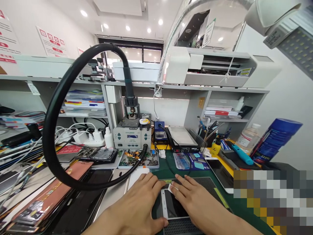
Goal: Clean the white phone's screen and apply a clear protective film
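Note:
A white-framed phone with a dark screen [174,206] lies flat on a dark perforated work mat [207,186] before me. My left hand [140,200] spans the phone's left end, its thumb at the near corner and its index finger at the far one, gripping it in place. Across the phone's upper right reaches my right hand [193,195], fingers stretched forward. Under its index finger a small white piece like a wipe [170,188] is pressed at the phone's far edge. The right thumb is hidden.
A thick black hose [47,130] loops from the hot-air station [132,137] close to my left hand. Stacked phone parts [78,192] lie left. Behind are a parts tray [151,160] and a heating plate [183,135]; another white phone [220,173] lies right.

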The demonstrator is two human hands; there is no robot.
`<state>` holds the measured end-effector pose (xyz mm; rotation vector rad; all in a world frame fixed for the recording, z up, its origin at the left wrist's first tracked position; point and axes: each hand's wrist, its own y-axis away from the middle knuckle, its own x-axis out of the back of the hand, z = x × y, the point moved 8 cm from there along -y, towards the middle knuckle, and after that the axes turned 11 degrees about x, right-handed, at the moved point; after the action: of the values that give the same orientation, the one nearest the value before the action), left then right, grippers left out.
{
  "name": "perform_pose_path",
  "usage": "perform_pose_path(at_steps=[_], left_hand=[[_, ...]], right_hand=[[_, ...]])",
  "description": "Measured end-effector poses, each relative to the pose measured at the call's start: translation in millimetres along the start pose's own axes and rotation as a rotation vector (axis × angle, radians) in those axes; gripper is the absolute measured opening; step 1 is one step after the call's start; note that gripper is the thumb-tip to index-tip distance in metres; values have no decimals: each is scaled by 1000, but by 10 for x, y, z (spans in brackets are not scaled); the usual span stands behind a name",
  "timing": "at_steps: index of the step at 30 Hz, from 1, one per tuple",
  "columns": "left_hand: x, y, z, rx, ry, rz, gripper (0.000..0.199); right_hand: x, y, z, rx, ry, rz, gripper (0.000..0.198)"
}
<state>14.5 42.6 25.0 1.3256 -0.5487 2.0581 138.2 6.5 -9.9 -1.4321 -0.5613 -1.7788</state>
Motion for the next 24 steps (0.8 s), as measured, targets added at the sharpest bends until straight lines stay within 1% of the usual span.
perform_pose_path(at_steps=[4,9,16,20,24], left_hand=[[1,-10,0,-5,-5,4,71],[-11,-11,-3,-16,7,18,71],[-11,-4,-7,-26,-19,28,73],[8,-3,6,-31,-31,28,68],[23,-1,21,-38,-55,30,55]], right_hand=[[8,-136,-58,27,-22,1,49],[34,-258,-90,22,-47,0,47],[-31,-252,-131,66,-17,6,48],[5,-203,-215,96,64,41,47],[82,-177,-323,121,147,101,46]])
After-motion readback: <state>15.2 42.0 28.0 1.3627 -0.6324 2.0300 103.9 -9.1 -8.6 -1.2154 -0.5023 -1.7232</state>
